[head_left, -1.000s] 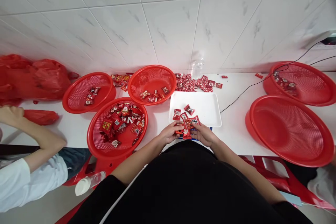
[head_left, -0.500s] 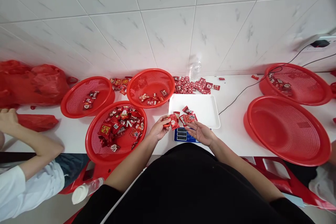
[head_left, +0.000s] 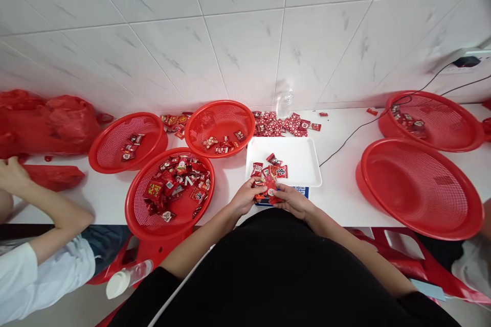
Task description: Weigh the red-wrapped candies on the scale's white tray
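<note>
Currently the left hand [head_left: 244, 197] and right hand [head_left: 294, 200] meet at the near edge of the white tray [head_left: 303, 161]. The fingers of both are pinched on one bunch of red candy packets [head_left: 268, 190]. Loose packets [head_left: 273, 166] lie on the tray. The tray sits mid-surface [head_left: 337, 191], near the front edge. A candy-filled red basket [head_left: 134, 204] is just left of it.
</note>
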A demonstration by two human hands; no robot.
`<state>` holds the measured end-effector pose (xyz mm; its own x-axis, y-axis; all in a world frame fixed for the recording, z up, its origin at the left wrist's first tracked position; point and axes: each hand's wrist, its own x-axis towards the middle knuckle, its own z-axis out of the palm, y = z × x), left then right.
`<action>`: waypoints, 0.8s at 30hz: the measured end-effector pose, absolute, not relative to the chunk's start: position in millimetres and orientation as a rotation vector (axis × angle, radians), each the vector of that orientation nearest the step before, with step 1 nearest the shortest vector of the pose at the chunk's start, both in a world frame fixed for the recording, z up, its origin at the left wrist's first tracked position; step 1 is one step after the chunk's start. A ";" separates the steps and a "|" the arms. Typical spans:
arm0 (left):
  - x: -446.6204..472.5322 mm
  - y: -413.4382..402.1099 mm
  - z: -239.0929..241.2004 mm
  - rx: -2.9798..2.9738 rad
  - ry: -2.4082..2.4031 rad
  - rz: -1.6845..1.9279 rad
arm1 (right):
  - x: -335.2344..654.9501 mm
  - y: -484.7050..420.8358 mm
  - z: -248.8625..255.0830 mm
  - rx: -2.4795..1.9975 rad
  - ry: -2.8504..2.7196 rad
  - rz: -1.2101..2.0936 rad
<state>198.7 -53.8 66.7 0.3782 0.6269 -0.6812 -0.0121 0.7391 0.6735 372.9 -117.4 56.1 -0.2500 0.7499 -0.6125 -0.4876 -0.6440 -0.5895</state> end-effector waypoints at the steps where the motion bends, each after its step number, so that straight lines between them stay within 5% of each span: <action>1: 200.0 -52.1 67.0 0.647 1.126 0.439 | 373.1 -115.1 56.1 -1.207 -0.372 1.945; 11: 198.4 -28.1 67.5 0.742 1.299 0.574 | 381.9 -94.7 54.2 -1.378 -0.444 1.797; 24: 185.6 -58.2 63.9 0.547 1.106 0.321 | 365.4 -102.2 50.9 -1.484 -1.007 1.606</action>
